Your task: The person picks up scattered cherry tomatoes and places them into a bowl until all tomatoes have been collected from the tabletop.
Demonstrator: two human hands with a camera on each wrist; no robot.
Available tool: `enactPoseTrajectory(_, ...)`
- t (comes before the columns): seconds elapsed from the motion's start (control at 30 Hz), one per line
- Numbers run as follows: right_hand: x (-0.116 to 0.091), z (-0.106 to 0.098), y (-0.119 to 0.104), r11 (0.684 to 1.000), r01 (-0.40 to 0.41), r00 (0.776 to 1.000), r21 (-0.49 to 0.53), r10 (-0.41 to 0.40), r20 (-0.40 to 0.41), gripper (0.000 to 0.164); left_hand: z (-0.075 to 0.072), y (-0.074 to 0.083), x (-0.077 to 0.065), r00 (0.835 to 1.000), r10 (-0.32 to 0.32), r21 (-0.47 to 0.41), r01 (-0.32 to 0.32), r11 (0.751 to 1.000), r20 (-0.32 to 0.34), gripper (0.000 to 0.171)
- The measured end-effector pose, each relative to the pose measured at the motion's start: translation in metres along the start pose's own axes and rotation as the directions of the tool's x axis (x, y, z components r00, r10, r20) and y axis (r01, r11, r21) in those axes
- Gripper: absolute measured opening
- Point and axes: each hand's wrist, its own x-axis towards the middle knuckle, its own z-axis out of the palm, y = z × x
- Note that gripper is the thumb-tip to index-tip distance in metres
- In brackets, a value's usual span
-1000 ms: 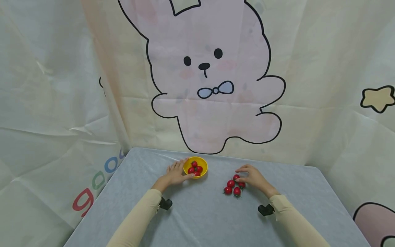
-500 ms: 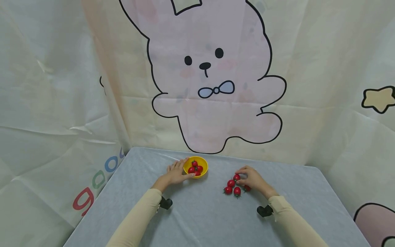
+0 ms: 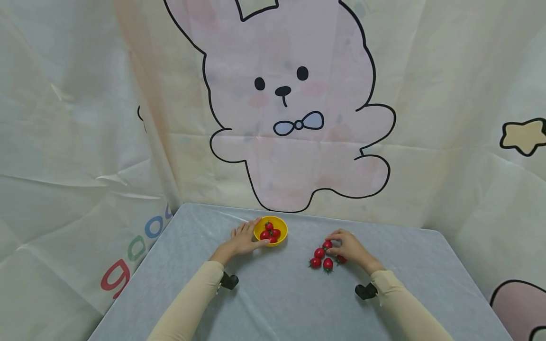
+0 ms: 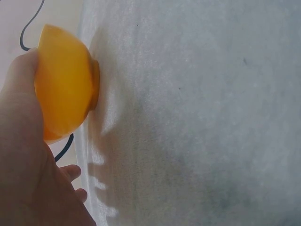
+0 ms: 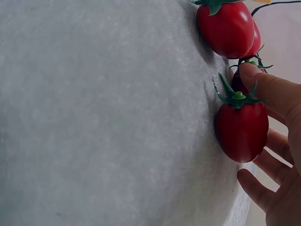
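The right hand (image 3: 347, 247) is pinching a red, oval, green-stemmed tomato (image 3: 327, 245) between thumb and index finger; similar tomatoes (image 3: 328, 264) are lying beside it on the grey table (image 3: 273, 298). The left hand (image 3: 241, 242) is gripping a round yellow bowl (image 4: 66, 84).

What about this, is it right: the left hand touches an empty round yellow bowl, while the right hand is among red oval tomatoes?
No: the round yellow bowl isn't empty. The head view shows four red oval tomatoes inside.
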Motion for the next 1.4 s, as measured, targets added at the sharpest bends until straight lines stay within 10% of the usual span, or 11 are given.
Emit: enactPoseTrajectory(1.4, 0.037, -0.001, -0.055, 0.997, 0.074, 0.997, -0.03, -0.074, -0.028, 0.039, 0.0, -0.001, 0.001, 1.0, 0.003, -0.004, -0.003, 1.0, -0.008, 0.098)
